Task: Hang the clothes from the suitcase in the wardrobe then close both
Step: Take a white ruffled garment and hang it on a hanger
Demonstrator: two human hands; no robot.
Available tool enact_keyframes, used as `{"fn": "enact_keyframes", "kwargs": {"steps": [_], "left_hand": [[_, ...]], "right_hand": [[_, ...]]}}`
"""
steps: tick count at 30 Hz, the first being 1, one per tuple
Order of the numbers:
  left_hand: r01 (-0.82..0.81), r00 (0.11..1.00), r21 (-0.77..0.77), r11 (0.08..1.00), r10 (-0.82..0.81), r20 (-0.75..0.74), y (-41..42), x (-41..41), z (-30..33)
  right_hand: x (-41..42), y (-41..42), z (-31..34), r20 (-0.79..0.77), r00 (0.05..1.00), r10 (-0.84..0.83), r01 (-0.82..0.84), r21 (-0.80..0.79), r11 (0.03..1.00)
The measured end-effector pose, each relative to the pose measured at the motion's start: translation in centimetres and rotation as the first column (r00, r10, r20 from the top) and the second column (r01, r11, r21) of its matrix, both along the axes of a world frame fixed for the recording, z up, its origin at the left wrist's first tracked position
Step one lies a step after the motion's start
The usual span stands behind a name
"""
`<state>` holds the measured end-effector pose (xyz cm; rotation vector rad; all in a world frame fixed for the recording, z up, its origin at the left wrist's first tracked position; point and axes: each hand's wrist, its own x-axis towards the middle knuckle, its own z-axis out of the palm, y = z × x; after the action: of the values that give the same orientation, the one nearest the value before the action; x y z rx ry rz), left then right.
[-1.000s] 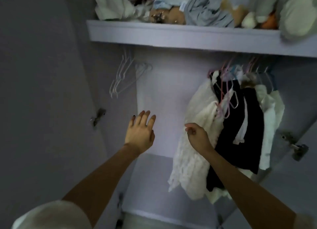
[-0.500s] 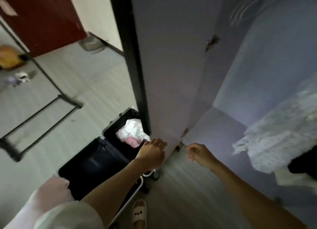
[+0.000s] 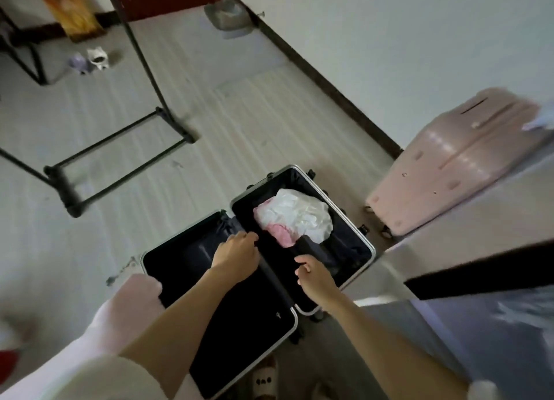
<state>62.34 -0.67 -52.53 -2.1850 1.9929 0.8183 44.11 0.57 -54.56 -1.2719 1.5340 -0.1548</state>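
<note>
- Both hands empty: your left hand (image 3: 236, 254) & right hand (image 3: 314, 276) hang loosely curled over the open suitcase (image 3: 367, 248).
- Risk: grabbing the crumpled clothes (image 3: 295, 215) w/ one hand may drop a piece.

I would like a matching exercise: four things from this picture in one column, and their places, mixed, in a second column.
Things:
1. white and pink clothes
2. pink suitcase
3. left hand
4. right hand

Places:
A. upright beside the wall
B. above the black suitcase's middle hinge
C. piled in the black suitcase's far half
D. above that far half's near end

Pairs: 1-C, 2-A, 3-B, 4-D
</note>
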Motion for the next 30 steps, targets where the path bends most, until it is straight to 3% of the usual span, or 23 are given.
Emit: {"fn": "enact_keyframes", "kwargs": {"steps": [5, 10, 14, 16, 19, 24, 28, 30], "left_hand": [[-0.106, 0.991, 0.024, 0.994, 0.108, -0.075, -4.4, 3.4, -11.7], [-0.190, 0.974, 0.068, 0.979, 0.197, -0.111, -7.9, 4.0, -28.8], [-0.228, 0.972, 0.063, 0.972, 0.231, -0.050, -11.3, 3.1, -42.9], [-0.259, 0.966, 0.015, 0.966, 0.259, 0.001, -13.6, 2.8, -47.5], [-0.295, 0.951, -0.042, 0.955, 0.298, 0.085, -16.9, 2.5, -53.6], [-0.328, 0.918, -0.207, 0.922, 0.363, 0.159, -18.2, 1.7, -58.2], [-0.245, 0.950, -0.116, 0.962, 0.262, 0.168, -18.2, 2.1, -57.8], [-0.183, 0.974, 0.028, 0.983, 0.177, 0.141, -18.5, 2.9, -56.8]], "right_hand": [[3.3, -7.6, -12.0, -0.094, 0.993, -0.074, 0.068, -0.071, 0.995], [4.1, -13.6, -30.1, -0.260, 0.962, -0.086, 0.037, -0.189, 0.981], [3.5, -18.2, -44.2, -0.363, 0.932, -0.004, -0.085, -0.228, 0.970], [2.7, -21.5, -47.9, -0.375, 0.920, -0.113, -0.005, -0.300, 0.954], [1.7, -27.4, -52.1, -0.415, 0.870, -0.267, 0.084, -0.410, 0.908], [0.8, -34.3, -54.6, -0.559, 0.821, -0.116, -0.127, -0.378, 0.917], [0.3, -32.9, -55.8, -0.428, 0.903, 0.040, -0.152, -0.230, 0.961], [0.0, -29.9, -54.6, -0.320, 0.948, -0.002, -0.078, -0.238, 0.968]]}}
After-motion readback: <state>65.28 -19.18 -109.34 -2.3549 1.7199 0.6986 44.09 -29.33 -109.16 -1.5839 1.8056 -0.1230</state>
